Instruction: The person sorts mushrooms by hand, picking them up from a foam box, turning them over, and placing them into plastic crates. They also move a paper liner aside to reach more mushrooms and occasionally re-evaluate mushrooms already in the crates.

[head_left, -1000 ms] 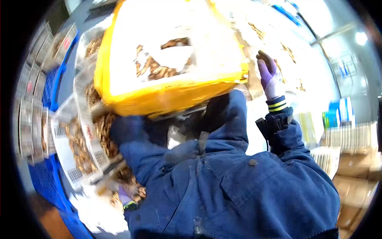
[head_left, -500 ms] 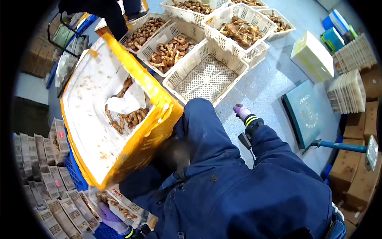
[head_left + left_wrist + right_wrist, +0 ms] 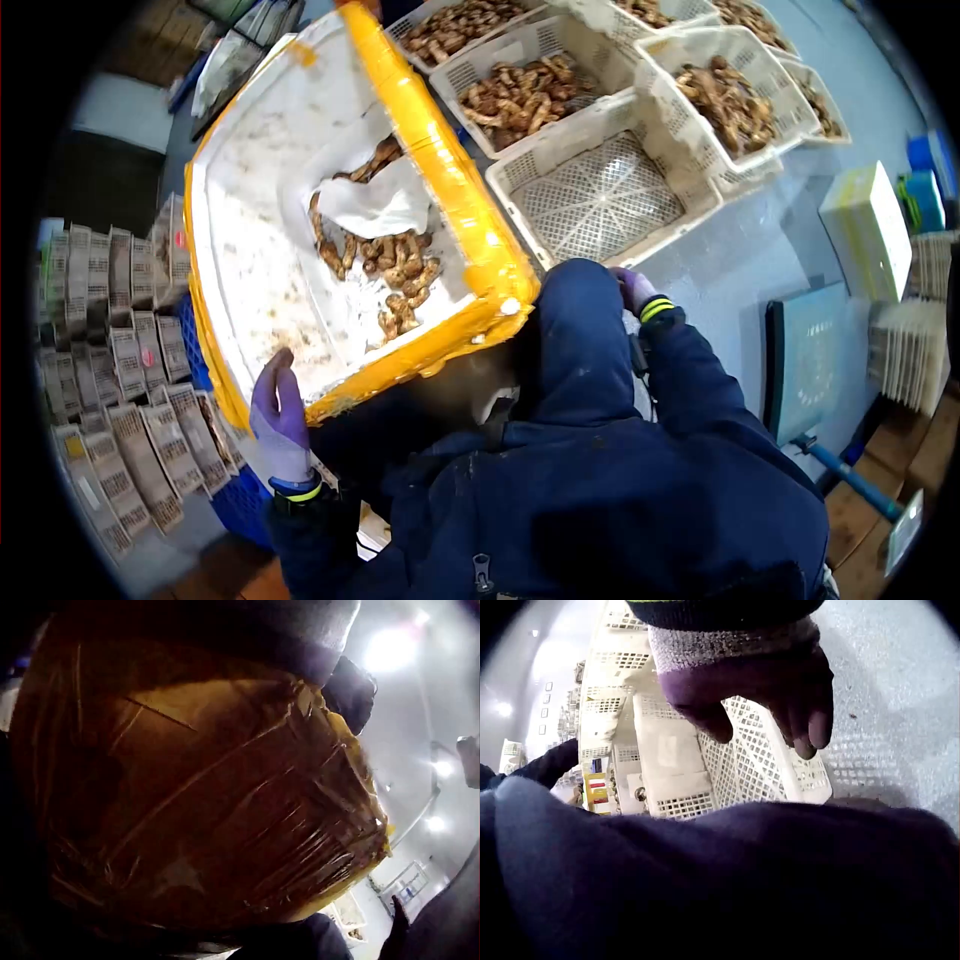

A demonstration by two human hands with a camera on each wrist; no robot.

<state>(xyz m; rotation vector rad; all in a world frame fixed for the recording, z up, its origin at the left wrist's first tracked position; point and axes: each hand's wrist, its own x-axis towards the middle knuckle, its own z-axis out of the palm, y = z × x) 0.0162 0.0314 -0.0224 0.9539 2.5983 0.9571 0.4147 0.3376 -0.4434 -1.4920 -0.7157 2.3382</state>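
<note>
Grey floor flanks you as your left hand, fingers straight, seemingly steadies the foam box, while your right hand hangs relaxed, and shifting it calls for both.

Navy jacket, purple-and-white gloves.

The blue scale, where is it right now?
In the head view, the blue scale is on the floor on the person's right, just nearer than the white box. The right hand is to its left.
</note>
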